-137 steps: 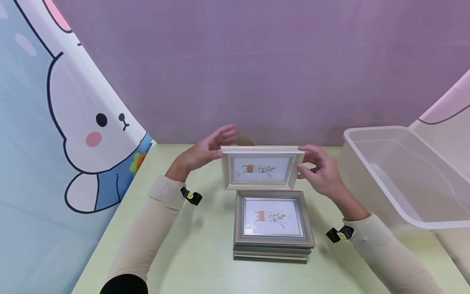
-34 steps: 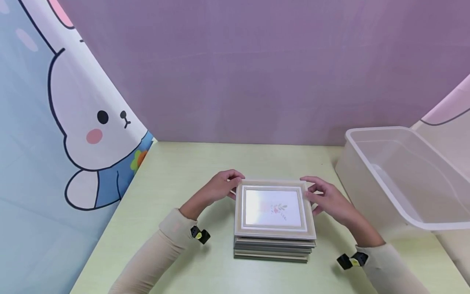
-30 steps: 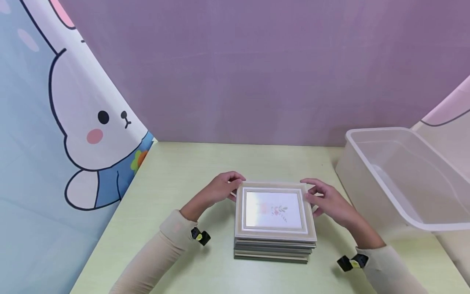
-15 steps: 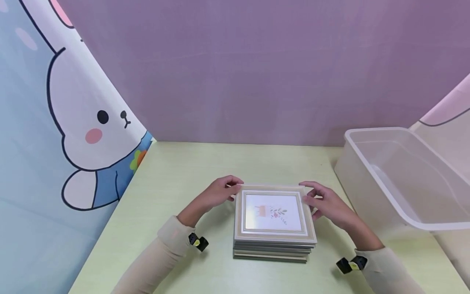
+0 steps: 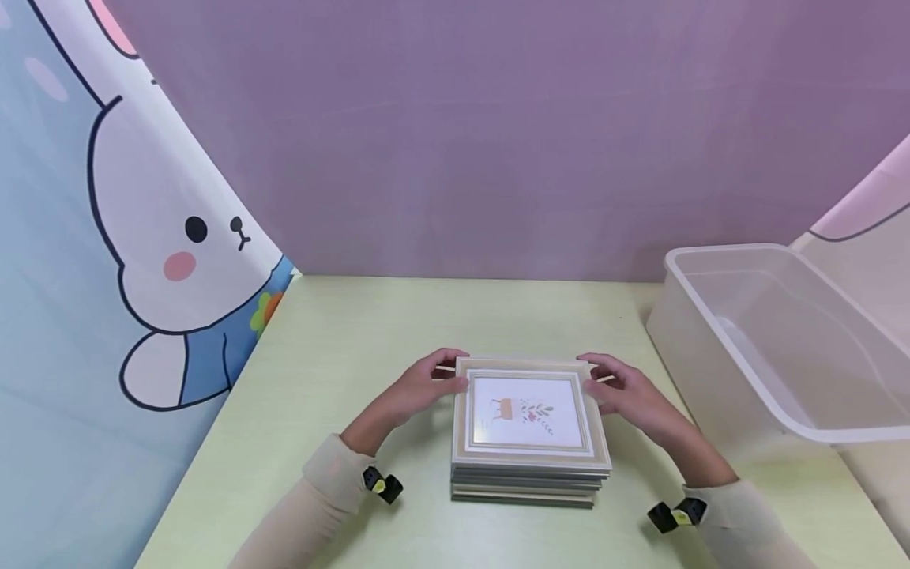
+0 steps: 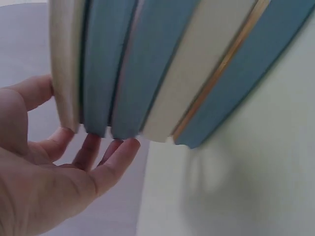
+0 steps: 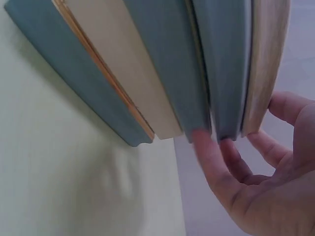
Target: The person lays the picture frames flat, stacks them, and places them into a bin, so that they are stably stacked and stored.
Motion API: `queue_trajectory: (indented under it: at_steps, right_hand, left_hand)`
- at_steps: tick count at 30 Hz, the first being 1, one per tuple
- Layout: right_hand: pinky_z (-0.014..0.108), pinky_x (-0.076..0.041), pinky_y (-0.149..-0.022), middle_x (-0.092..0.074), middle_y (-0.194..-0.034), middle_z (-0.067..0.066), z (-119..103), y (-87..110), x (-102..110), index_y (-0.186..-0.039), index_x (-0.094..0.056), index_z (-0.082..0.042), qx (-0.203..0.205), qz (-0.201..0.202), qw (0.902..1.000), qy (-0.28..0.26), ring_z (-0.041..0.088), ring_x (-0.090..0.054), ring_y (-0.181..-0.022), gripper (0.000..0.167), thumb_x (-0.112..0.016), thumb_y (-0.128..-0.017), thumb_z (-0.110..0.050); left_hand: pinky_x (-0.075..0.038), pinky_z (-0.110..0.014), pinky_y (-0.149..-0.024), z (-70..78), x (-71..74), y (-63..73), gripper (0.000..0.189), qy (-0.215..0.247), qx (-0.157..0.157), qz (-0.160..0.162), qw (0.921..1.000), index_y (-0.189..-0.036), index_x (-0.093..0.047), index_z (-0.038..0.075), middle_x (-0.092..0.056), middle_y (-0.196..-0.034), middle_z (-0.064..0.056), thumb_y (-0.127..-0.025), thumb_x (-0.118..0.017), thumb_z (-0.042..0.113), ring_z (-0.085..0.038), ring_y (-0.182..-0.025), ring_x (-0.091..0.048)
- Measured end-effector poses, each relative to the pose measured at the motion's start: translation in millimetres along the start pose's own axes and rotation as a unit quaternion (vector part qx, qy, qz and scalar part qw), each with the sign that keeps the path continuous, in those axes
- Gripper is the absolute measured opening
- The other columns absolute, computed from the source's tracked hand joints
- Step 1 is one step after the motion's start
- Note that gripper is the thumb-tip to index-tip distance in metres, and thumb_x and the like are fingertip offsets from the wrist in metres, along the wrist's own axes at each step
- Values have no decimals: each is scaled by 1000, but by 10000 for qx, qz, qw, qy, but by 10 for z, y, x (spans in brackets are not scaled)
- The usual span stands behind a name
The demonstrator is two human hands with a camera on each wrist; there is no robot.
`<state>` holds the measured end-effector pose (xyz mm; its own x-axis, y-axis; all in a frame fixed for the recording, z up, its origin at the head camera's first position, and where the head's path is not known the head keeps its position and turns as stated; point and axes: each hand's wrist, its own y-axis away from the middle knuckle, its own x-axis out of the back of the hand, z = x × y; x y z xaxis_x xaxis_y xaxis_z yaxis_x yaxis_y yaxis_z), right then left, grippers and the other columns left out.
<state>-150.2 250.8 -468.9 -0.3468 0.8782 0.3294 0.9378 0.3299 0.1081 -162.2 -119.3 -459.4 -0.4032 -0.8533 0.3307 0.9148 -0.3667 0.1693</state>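
A cream picture frame with a plant print lies flat on top of a stack of picture frames, grey-blue and cream by turns. My left hand holds the top frame's far left corner, thumb on its left border, fingers along the far edge. At the far right corner my right hand holds it likewise, its thumb over the border. In the left wrist view the fingertips touch the ends of several frames. In the right wrist view the fingers press the same side of the stack.
A translucent white plastic bin stands at the right on the pale green table. Behind rises a purple backdrop, and a rabbit-print cloth hangs at the left.
The cream frame, earlier held upright over the stack with a grey frame on top, now lies flat on the stack. Lately both hands have moved slightly nearer, and the top frame sits more squarely.
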Motion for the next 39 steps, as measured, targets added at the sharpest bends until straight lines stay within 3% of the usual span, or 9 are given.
queue_trajectory:
  at_steps: [7,12,22,27,30,32,35,38,39]
  right_hand:
    - [31,-62,-82,-50,-136,30,31,35,-29,-152,-42,-5,184,-22,9998,4,22,-66,-107,56,-62,-103,-24]
    - [31,-62,-81,-54,-136,29,-112,57,22,-148,-46,-2,482,196,9970,577,27,-65,-110,53,-64,-101,-19]
    - [13,-52,-79,-62,-128,26,-509,221,302,-143,-53,-1,1075,1271,9629,2121,29,-67,-109,47,-66,-99,-11]
    - [-2,-43,-76,-64,-124,29,-665,357,512,-140,-55,1,1074,1890,9434,2504,-15,-56,-94,46,-66,-98,-13]
    - [-2,-41,-71,-63,-126,30,-733,433,667,-142,-54,0,829,2124,9366,2662,-27,-45,-87,47,-64,-100,-18]
    - [1,-42,-68,-62,-127,31,-759,474,760,-143,-53,0,643,2246,9314,2790,-19,-53,-87,49,-63,-101,-22]
    - [21,-53,-72,-59,-129,33,-771,512,873,-144,-51,1,361,2404,9209,3049,18,-70,-96,52,-62,-101,-25]
    - [51,-54,-80,-56,-130,36,-747,529,953,-145,-48,4,135,2437,9095,3365,54,-59,-111,55,-60,-101,-27]
    - [59,-51,-81,-56,-129,37,-733,536,974,-145,-47,6,45,2407,9068,3459,55,-58,-112,56,-59,-101,-28]
  left_hand:
    - [-56,-41,-102,-103,-16,21,48,514,-148,-122,9985,-142,-53,18,-54,-139,-10,-98,-69,27,-30,-132,-53]
    - [-57,-39,-100,-97,-4,49,49,628,-162,-204,9977,-142,-53,16,-53,-139,-12,-97,-69,25,-30,-131,-53]
    - [-57,-40,-100,-143,17,57,48,611,-263,-285,9974,-142,-53,18,-53,-139,-11,-97,-69,25,-30,-131,-52]
    - [-57,-39,-100,-155,35,78,48,568,-227,-312,9976,-141,-54,18,-53,-138,-11,-97,-69,28,-30,-131,-52]
    - [-57,-40,-100,-144,42,83,48,550,-201,-329,9977,-142,-53,18,-53,-139,-11,-97,-70,28,-30,-132,-52]
    - [-57,-40,-100,-136,47,85,48,545,-199,-346,9977,-142,-53,19,-53,-139,-10,-97,-70,28,-30,-132,-52]
    - [-57,-40,-100,-131,51,85,48,552,-217,-353,9976,-142,-53,19,-53,-139,-11,-97,-70,28,-31,-132,-52]
    - [-57,-40,-100,-141,53,85,48,565,-219,-343,9976,-142,-53,18,-53,-138,-11,-97,-70,28,-31,-132,-52]
    - [-57,-40,-100,-142,53,86,49,563,-208,-342,9976,-142,-53,18,-53,-138,-11,-97,-70,28,-31,-132,-52]
